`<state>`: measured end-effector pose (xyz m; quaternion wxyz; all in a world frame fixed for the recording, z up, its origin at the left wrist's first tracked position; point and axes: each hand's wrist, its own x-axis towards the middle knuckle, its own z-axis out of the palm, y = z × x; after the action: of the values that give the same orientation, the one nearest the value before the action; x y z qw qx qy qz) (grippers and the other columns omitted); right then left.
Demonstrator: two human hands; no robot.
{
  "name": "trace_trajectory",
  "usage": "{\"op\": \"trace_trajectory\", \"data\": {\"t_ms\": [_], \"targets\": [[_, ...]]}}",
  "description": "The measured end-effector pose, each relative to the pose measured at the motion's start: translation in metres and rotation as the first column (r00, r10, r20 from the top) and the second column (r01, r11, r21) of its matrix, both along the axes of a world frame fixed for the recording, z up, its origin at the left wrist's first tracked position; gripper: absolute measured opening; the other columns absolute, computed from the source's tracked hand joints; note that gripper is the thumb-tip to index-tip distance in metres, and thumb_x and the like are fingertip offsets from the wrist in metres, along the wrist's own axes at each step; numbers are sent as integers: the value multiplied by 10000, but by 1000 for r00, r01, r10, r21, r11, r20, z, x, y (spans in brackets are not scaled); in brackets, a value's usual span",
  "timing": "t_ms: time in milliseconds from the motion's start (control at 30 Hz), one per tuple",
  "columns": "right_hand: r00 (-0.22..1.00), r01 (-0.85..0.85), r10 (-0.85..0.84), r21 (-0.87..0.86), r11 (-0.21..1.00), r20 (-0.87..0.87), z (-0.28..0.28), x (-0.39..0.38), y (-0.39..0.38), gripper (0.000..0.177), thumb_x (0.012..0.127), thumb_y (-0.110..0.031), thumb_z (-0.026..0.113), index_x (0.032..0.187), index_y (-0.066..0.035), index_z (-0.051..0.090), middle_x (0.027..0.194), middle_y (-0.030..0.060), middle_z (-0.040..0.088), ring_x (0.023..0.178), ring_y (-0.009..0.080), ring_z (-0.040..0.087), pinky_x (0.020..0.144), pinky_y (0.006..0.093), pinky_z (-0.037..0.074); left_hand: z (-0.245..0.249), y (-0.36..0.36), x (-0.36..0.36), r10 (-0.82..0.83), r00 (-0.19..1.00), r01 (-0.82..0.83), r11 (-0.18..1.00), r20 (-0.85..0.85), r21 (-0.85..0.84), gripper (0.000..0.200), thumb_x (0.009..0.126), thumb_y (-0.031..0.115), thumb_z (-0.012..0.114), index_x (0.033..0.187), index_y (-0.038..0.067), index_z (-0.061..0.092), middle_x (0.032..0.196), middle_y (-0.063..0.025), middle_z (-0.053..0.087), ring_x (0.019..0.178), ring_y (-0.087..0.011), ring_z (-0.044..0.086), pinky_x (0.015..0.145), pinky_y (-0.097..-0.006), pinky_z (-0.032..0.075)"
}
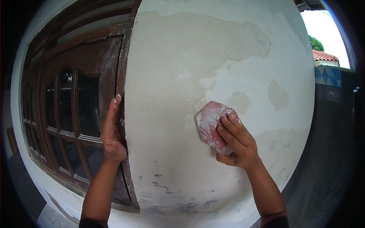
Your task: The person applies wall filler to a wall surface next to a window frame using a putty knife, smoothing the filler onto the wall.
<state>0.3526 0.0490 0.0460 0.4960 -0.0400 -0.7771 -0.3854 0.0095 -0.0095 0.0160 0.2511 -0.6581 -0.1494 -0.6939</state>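
My right hand (pixel 238 142) presses a flat, pinkish-red putty spreader (pixel 211 125) with cut corners against the wall (pixel 159 95). White putty is smeared across the spreader's face. My fingers lie over its right side, with the thumb low near its bottom edge. Damp beige patches of putty cover much of the wall, and a wet ridge (pixel 199 102) shows just above the spreader's upper left edge. My left hand (pixel 113 133) is held upright with fingers straight, its edge resting on the brown wooden window frame (pixel 121 76). Putty specks its fingertips, and it holds nothing.
A brown wooden window (pixel 65 102) with dark glass panes fills the left. Dark scuffs (pixel 186 206) mark the lower wall. Beyond the wall's right edge are a dark panel (pixel 327 125) with a blue patterned strip (pixel 328 76), and a tiled roof (pixel 325 56).
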Motion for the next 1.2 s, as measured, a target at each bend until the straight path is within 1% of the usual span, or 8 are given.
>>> {"op": "trace_trajectory", "data": {"t_ms": [167, 333, 467, 567, 700, 867, 967, 1200], "targets": [[999, -27, 28, 7, 1000, -45, 13, -11, -3, 503, 661, -153, 718, 1146, -34, 663, 1272, 147, 594, 1232, 314, 533, 1011, 433, 465, -1, 1, -1, 18, 1000, -18, 1000, -5, -4, 1153, 783, 854, 163, 1445, -86, 243, 1481, -246, 328, 1392, -337, 314, 1148, -439, 221], [1000, 10, -10, -24, 1000, -7, -8, 1, -4, 529, 668, -165, 727, 1175, -34, 649, 1299, 146, 577, 1248, 307, 522, 1009, 425, 464, 0, 1, 0, 26, 1000, -26, 1000, -15, 3, 1159, 780, 854, 157, 1443, -93, 239, 1480, -247, 329, 1390, -337, 317, 1149, -438, 223], [999, 1, -1, -3, 1000, -53, 8, -4, -9, 521, 676, -164, 722, 1175, -34, 649, 1303, 143, 575, 1250, 304, 519, 1013, 422, 463, 0, 1, -1, 26, 1000, -26, 1000, -14, -1, 1178, 768, 865, 159, 1441, -98, 239, 1478, -248, 330, 1387, -337, 323, 1148, -436, 225], [999, 45, -45, -6, 999, 3, 15, -11, -7, 499, 690, -179, 712, 1162, -27, 654, 1283, 146, 589, 1250, 305, 520, 1014, 430, 463, -1, -1, 2, 10, 1000, -10, 1000, 11, -12, 1182, 765, 869, 163, 1441, -97, 242, 1479, -248, 328, 1385, -335, 328, 1148, -434, 228], [998, 54, -54, 3, 999, 42, -3, 2, -2, 522, 687, -190, 725, 1178, -31, 644, 1295, 141, 580, 1250, 303, 519, 1012, 427, 465, -1, 0, 1, -9, 1000, 9, 1000, 21, -10, 1182, 766, 869, 163, 1440, -99, 243, 1477, -249, 331, 1384, -336, 329, 1147, -433, 228], [999, 28, -28, 9, 1000, -22, 12, -9, -12, 508, 687, -190, 725, 1167, -37, 652, 1285, 147, 584, 1251, 308, 518, 1016, 439, 457, 0, 2, 0, 12, 1000, -12, 1000, 8, 8, 1184, 765, 870, 170, 1435, -103, 253, 1474, -251, 335, 1383, -341, 327, 1146, -436, 228], [997, 70, -70, -2, 998, 20, 15, -16, -8, 505, 692, -192, 717, 1169, -36, 651, 1293, 148, 580, 1252, 313, 516, 1016, 439, 455, -1, 1, 0, 17, 1000, -17, 1000, 1, 1, 1174, 772, 864, 172, 1434, -102, 258, 1473, -252, 336, 1382, -341, 329, 1147, -437, 225], [999, 27, -26, 1, 1000, -34, -1, -2, -7, 539, 679, -170, 714, 1195, -38, 631, 1316, 140, 562, 1251, 306, 515, 1018, 423, 455, 0, 1, -1, -10, 1000, 11, 1000, -21, 9, 1171, 776, 860, 178, 1435, -105, 251, 1471, -253, 338, 1383, -339, 328, 1150, -437, 222]]}}
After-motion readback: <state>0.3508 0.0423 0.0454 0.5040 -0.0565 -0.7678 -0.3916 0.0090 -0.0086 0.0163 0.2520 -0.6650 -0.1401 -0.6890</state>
